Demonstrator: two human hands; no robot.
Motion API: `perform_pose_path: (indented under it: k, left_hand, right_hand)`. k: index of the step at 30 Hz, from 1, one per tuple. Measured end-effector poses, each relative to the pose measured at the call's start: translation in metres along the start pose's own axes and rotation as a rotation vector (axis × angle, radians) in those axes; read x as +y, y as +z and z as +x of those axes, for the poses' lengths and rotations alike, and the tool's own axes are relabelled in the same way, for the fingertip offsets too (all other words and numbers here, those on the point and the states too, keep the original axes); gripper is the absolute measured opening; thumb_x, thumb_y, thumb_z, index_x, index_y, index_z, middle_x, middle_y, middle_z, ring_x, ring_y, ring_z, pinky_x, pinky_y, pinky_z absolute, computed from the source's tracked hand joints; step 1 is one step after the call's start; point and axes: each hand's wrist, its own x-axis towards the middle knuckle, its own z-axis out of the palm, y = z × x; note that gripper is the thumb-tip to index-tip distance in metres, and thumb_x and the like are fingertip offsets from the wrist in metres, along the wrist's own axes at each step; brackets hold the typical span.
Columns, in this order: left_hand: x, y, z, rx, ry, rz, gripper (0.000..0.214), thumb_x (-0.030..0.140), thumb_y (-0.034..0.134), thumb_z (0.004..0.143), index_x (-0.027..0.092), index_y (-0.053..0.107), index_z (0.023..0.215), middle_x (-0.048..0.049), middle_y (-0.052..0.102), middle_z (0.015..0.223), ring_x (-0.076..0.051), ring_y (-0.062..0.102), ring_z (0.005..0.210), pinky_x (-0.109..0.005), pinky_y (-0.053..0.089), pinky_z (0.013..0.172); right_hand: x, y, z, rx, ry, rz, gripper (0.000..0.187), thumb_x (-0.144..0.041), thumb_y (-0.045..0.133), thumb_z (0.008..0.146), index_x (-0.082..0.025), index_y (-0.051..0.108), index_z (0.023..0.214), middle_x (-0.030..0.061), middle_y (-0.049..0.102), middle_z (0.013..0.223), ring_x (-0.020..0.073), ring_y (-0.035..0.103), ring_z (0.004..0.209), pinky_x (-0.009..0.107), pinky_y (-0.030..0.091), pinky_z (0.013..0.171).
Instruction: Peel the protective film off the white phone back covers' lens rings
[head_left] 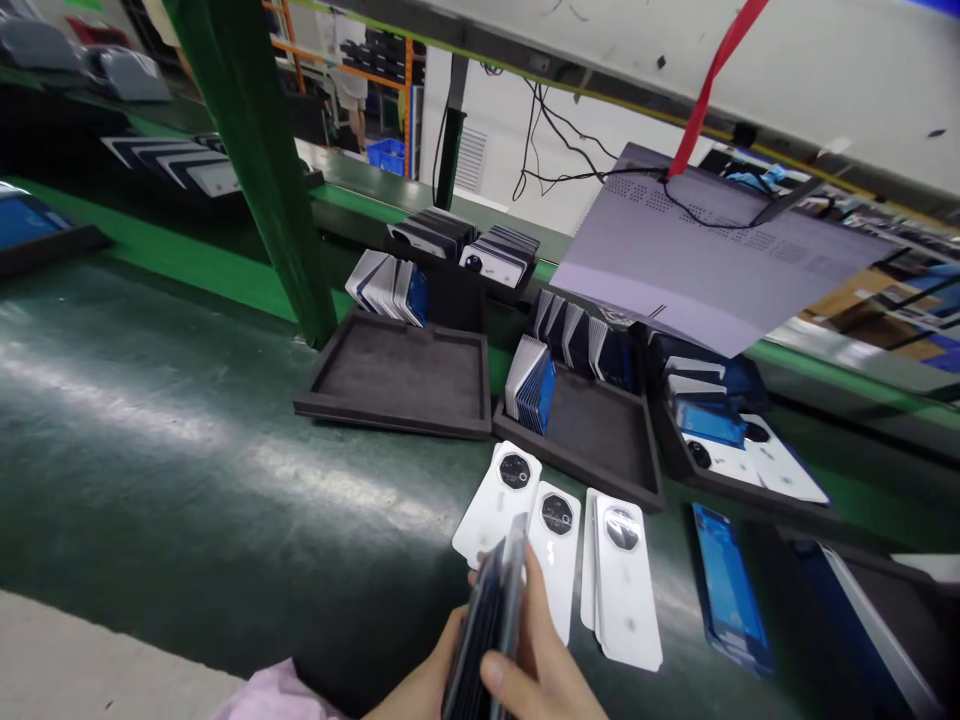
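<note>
Low in the middle of the view, both my hands close around an edge-on stack of dark phone back covers (491, 610). My left hand (420, 685) grips it from the left, a pink sleeve behind the wrist. My right hand (551, 660) wraps it from the right, thumb across the near edge. Just beyond the stack, white back covers with round camera rings lie flat on the dark green belt: one (495, 505), a second (559, 565), and a small pile (626, 590). A blue-filmed cover (727, 585) lies to their right.
Black foam trays sit behind the covers: an empty one (390, 420), one with upright covers (577, 465), one with white and blue parts (750, 460). A green post (255, 160) stands at left. A grey sheet (697, 260) hangs over the trays.
</note>
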Motion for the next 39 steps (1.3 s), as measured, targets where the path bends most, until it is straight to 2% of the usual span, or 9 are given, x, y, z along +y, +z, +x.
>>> perform_pose_path:
  k: [3,7,14,17,20,28,31,34,39]
  left_hand:
    - [-0.004,0.003,0.002,-0.004,0.023,0.071,0.034,0.032,0.069,0.100,0.020,0.065,0.132,-0.0107,0.068,0.135,-0.029,0.071,0.111,-0.049,0.062,0.091]
    - [-0.007,0.004,0.003,0.004,0.054,0.144,0.034,0.032,0.068,0.101,0.020,0.064,0.133,-0.0111,0.067,0.136,-0.028,0.071,0.111,-0.050,0.062,0.091]
    - [-0.014,0.001,0.000,0.015,0.083,0.193,0.034,0.032,0.068,0.101,0.021,0.065,0.133,-0.0112,0.066,0.139,-0.029,0.070,0.114,-0.051,0.060,0.095]
    - [-0.019,0.001,0.000,0.002,0.084,0.198,0.035,0.032,0.068,0.101,0.021,0.064,0.134,-0.0113,0.065,0.140,-0.030,0.069,0.116,-0.052,0.059,0.096]
    - [-0.026,-0.001,0.000,-0.023,0.075,0.197,0.034,0.032,0.068,0.101,0.021,0.065,0.133,-0.0112,0.066,0.139,-0.029,0.070,0.114,-0.051,0.060,0.094]
    - [-0.043,-0.020,0.006,-0.113,0.060,0.133,0.041,0.033,0.070,0.099,0.020,0.062,0.137,-0.0121,0.064,0.143,-0.032,0.067,0.122,-0.057,0.056,0.101]
    - [-0.048,-0.020,0.003,-0.152,0.070,0.068,0.055,0.042,0.076,0.094,0.025,0.060,0.144,-0.0111,0.061,0.151,-0.036,0.059,0.136,-0.059,0.041,0.117]
    - [-0.052,-0.016,-0.001,-0.152,0.028,-0.087,0.064,0.046,0.082,0.088,0.032,0.060,0.146,-0.0082,0.064,0.151,-0.037,0.057,0.141,-0.054,0.033,0.122]
    - [-0.053,-0.016,-0.004,-0.082,-0.009,-0.153,0.067,0.044,0.087,0.084,0.029,0.062,0.145,-0.0119,0.069,0.143,-0.039,0.058,0.139,-0.058,0.033,0.120]
  right_hand:
    - [-0.019,0.001,0.005,0.079,0.006,-0.076,0.135,-0.074,0.082,0.068,-0.035,-0.003,0.166,0.0159,0.036,0.161,0.0365,0.058,0.132,0.050,0.047,0.106]
    - [-0.025,0.011,0.006,0.143,-0.010,-0.103,0.116,-0.069,0.077,0.077,-0.041,0.005,0.163,0.0089,0.051,0.141,0.0279,0.068,0.107,0.048,0.049,0.101]
    - [-0.013,0.012,-0.003,0.276,0.019,0.174,0.079,-0.069,0.072,0.081,-0.036,0.033,0.141,0.0082,0.066,0.131,0.0318,0.068,0.118,0.050,0.042,0.111]
    - [-0.012,0.009,-0.009,0.262,-0.005,0.096,0.086,-0.072,0.072,0.081,-0.037,0.029,0.147,0.0075,0.066,0.131,0.0292,0.069,0.113,0.048,0.043,0.110]
    - [-0.009,0.009,-0.012,0.188,0.004,0.028,0.094,-0.074,0.072,0.080,-0.037,0.027,0.154,0.0061,0.067,0.120,0.0239,0.070,0.092,0.043,0.051,0.097]
    - [-0.006,0.006,-0.015,0.165,-0.030,0.017,0.057,-0.064,0.075,0.083,-0.034,0.056,0.128,0.0002,0.067,0.096,0.0213,0.065,0.088,0.034,0.050,0.088]
    - [-0.008,-0.001,-0.016,0.175,-0.016,0.064,0.050,-0.061,0.073,0.087,-0.035,0.058,0.127,0.0004,0.070,0.110,0.0226,0.066,0.100,0.032,0.048,0.094]
    - [-0.009,-0.002,-0.017,0.186,0.001,0.097,0.054,-0.063,0.073,0.087,-0.036,0.055,0.131,0.0009,0.065,0.134,0.0251,0.063,0.118,0.034,0.043,0.106]
    - [-0.009,-0.003,-0.021,0.100,0.018,0.099,0.086,-0.059,0.084,0.078,-0.035,0.043,0.150,0.0039,0.065,0.140,0.0269,0.065,0.120,0.037,0.046,0.107]
